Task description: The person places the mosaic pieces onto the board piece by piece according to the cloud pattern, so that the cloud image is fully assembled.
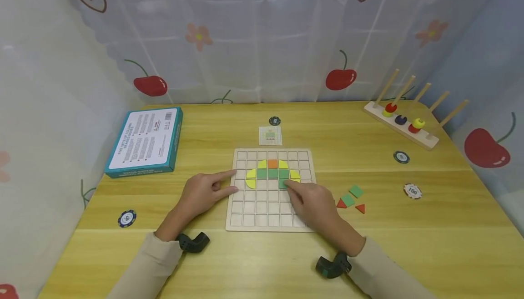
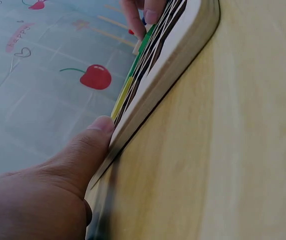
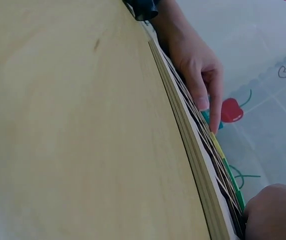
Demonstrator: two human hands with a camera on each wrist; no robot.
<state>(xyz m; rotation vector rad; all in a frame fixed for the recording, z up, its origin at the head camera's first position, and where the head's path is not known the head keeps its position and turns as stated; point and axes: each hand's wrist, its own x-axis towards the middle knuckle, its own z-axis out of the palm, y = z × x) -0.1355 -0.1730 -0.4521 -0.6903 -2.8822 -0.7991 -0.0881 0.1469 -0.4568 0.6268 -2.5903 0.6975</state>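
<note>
On the yellow wooden table point(image 1: 368, 244), a square grid board point(image 1: 270, 208) lies flat, edges parallel to the table's front, yellow, green and orange tiles in its upper rows. Left hand point(image 1: 202, 194) braces the board's left edge, fingers straight. Right hand point(image 1: 313, 205) presses a green square tile point(image 1: 282, 183) into a cell, fingertips extended.
</note>
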